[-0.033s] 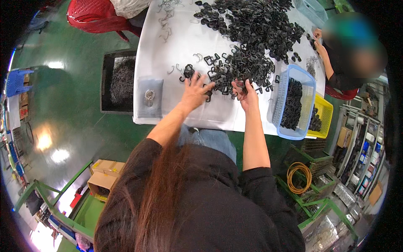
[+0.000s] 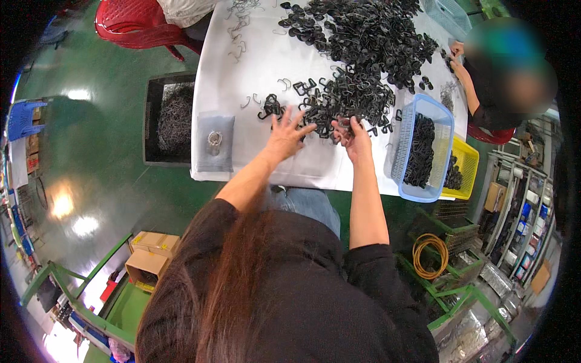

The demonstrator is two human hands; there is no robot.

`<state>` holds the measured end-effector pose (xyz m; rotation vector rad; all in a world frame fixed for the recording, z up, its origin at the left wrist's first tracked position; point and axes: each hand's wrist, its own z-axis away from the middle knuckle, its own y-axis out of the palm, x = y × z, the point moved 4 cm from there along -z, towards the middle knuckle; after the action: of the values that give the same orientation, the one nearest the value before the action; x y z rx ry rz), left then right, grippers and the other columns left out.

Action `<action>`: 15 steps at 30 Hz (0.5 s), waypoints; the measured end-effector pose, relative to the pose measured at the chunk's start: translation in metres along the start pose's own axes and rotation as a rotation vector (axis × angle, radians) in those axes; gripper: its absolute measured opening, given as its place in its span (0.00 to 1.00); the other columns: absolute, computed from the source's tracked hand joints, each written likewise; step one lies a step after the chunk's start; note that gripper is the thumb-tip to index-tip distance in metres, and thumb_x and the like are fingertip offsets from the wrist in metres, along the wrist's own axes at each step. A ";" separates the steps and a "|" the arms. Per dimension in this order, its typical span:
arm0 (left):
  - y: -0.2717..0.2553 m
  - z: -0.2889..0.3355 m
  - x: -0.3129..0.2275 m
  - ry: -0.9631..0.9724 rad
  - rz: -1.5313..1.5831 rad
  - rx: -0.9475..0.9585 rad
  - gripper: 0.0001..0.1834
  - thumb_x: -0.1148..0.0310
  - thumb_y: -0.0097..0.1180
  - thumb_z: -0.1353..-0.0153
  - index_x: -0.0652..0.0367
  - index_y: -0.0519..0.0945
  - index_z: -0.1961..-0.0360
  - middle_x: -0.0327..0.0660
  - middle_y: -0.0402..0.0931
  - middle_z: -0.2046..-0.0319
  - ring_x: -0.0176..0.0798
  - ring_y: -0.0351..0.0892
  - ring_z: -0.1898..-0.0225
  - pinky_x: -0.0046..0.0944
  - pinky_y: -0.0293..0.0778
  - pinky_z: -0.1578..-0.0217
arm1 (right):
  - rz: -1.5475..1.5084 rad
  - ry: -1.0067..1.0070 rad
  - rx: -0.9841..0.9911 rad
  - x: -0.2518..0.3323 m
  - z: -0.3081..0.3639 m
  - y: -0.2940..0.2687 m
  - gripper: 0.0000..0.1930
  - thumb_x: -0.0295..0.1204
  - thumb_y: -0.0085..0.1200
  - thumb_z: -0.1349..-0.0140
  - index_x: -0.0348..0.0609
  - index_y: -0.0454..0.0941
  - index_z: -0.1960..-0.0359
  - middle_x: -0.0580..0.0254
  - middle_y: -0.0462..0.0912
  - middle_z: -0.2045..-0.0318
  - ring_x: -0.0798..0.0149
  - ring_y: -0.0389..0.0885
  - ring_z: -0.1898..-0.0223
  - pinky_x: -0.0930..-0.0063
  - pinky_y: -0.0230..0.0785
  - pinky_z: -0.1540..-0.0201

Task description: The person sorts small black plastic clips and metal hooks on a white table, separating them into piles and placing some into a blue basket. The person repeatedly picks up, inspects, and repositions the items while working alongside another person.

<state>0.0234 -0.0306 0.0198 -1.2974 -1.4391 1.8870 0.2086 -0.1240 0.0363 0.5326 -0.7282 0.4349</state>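
Note:
A pile of small black hook-shaped pieces lies on the white-covered table in front of me. My left hand is spread open over the pile's near left edge, with a few black pieces partly hidden beneath its fingers. Beside it, at the near edge of the pile, my right hand has its fingers curled around a black hook piece; how many it holds I cannot tell. A small separate cluster of black pieces sits just beyond my left fingertips.
Right of my hands stand a blue basket and a yellow basket, both containing black pieces. A larger black heap covers the far table. Left are a clear bag and a dark bin of metal wire parts. A co-worker's hands work at far right.
My left hand has shifted slightly to the right and its fingers have spread a little. My right hand stays nearly in place.

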 end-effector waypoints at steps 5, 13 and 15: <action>0.005 -0.008 0.007 0.072 0.014 -0.018 0.22 0.70 0.56 0.49 0.47 0.72 0.51 0.39 0.62 0.44 0.51 0.55 0.40 0.54 0.62 0.46 | 0.564 -0.158 -0.212 -0.004 -0.004 -0.005 0.19 0.28 0.56 0.46 0.42 0.70 0.51 0.56 0.76 0.56 0.62 0.79 0.63 0.71 0.76 0.68; -0.023 -0.013 0.070 -0.187 0.324 -0.281 0.14 0.70 0.55 0.49 0.57 0.74 0.59 0.45 0.74 0.59 0.49 0.71 0.53 0.45 0.68 0.53 | 1.280 -0.667 -0.142 -0.017 -0.048 0.090 0.18 0.26 0.55 0.52 0.49 0.75 0.56 0.53 0.74 0.59 0.55 0.76 0.60 0.65 0.69 0.57; -0.026 -0.014 0.076 -0.234 0.086 -0.445 0.16 0.68 0.57 0.50 0.57 0.75 0.58 0.45 0.75 0.60 0.48 0.72 0.54 0.47 0.67 0.53 | 1.366 -0.736 -0.086 -0.017 -0.060 0.114 0.19 0.30 0.54 0.50 0.52 0.73 0.53 0.52 0.71 0.53 0.51 0.73 0.54 0.62 0.68 0.54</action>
<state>-0.0051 0.0456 0.0113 -1.3798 -2.0432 1.8900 0.1658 -0.0022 0.0213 0.0055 -1.7925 1.5014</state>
